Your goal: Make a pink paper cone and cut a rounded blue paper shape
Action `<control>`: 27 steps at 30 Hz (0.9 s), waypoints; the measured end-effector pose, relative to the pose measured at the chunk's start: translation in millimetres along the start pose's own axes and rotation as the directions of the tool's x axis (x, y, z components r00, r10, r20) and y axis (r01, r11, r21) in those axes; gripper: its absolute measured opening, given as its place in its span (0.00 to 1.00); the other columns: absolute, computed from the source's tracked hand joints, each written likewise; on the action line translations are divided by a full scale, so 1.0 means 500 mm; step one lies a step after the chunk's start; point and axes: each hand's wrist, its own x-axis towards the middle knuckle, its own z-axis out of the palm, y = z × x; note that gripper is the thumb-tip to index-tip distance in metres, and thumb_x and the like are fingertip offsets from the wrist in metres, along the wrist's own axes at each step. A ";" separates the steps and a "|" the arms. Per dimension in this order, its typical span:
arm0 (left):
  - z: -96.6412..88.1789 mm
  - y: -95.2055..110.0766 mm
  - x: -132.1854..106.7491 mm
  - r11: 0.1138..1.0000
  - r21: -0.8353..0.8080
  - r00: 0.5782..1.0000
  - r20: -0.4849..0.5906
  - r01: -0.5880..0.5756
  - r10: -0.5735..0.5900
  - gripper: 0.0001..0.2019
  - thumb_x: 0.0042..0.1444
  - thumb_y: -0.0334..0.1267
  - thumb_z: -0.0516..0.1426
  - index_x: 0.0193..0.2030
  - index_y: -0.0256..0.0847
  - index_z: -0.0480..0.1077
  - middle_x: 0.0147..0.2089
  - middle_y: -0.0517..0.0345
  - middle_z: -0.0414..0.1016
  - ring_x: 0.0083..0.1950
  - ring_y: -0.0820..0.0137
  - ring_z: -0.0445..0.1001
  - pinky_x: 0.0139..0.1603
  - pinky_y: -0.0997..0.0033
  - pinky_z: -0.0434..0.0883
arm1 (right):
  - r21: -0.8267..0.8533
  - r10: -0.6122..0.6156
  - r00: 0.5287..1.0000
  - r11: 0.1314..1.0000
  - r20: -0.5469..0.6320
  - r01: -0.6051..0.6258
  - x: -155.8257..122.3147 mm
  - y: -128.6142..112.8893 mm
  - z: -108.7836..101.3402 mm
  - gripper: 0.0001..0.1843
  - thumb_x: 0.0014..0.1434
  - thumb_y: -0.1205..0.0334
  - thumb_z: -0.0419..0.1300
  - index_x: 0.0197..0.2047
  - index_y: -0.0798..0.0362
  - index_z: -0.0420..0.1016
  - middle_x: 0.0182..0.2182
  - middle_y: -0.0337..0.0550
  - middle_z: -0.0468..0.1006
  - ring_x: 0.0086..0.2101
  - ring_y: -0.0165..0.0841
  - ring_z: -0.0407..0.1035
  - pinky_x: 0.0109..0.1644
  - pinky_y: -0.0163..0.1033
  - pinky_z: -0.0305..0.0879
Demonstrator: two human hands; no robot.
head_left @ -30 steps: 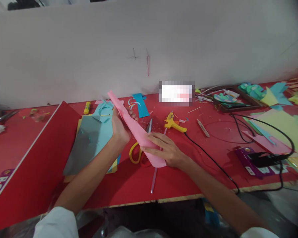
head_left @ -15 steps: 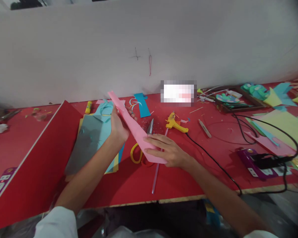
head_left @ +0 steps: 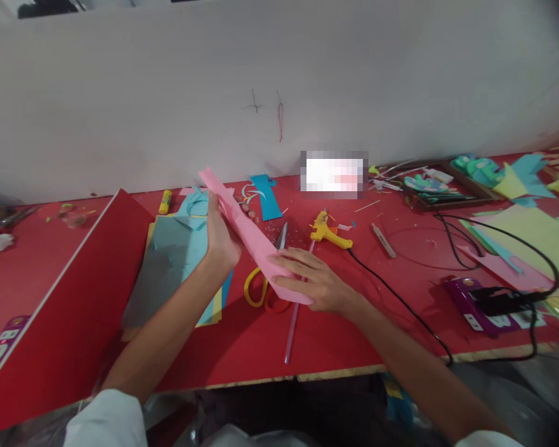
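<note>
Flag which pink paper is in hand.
The long pink sheet, held by the left hand and right hand. Others, like the pink paper near the purple power strip, lie untouched.

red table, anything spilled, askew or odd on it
Mostly just mess: pale specks litter the table around the scissors, which are partly hidden by the pink paper. The glue gun lies on its side, its body smudged, so it looks grubby. Nothing looks clearly broken.
</note>
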 end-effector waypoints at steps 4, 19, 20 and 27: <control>0.002 0.000 -0.003 1.000 0.016 0.999 -0.021 -0.023 0.024 0.29 0.63 0.68 0.59 0.30 0.42 0.70 0.23 0.60 0.72 0.24 0.71 0.74 0.29 0.72 0.73 | -0.018 -0.008 1.000 1.000 0.012 0.008 -0.002 0.000 0.001 0.23 0.70 0.75 0.53 0.62 0.52 0.78 0.70 0.53 0.72 0.75 0.41 0.56 0.74 0.56 0.65; 0.002 0.000 -0.006 1.000 -0.015 1.000 -0.016 -0.027 0.027 0.29 0.63 0.69 0.58 0.30 0.42 0.68 0.23 0.61 0.70 0.23 0.73 0.71 0.28 0.72 0.73 | -0.054 0.141 0.987 0.988 -0.079 -0.145 -0.014 0.005 0.030 0.30 0.75 0.72 0.52 0.74 0.41 0.68 0.72 0.47 0.70 0.71 0.39 0.65 0.73 0.52 0.68; 0.002 0.001 -0.006 0.999 -0.022 1.000 -0.015 -0.022 0.022 0.30 0.62 0.70 0.58 0.30 0.42 0.68 0.23 0.61 0.70 0.24 0.73 0.71 0.28 0.72 0.73 | -0.060 0.141 0.987 0.987 -0.081 -0.146 -0.013 0.005 0.029 0.30 0.75 0.72 0.52 0.74 0.41 0.68 0.71 0.46 0.70 0.70 0.39 0.65 0.73 0.52 0.68; 0.001 0.000 -0.002 0.999 -0.042 1.000 0.007 -0.001 0.001 0.30 0.63 0.70 0.57 0.29 0.42 0.69 0.23 0.60 0.69 0.23 0.72 0.71 0.27 0.72 0.73 | -0.067 0.144 0.987 0.987 -0.072 -0.149 -0.014 0.005 0.022 0.30 0.73 0.74 0.55 0.72 0.40 0.71 0.72 0.46 0.70 0.70 0.39 0.65 0.72 0.51 0.70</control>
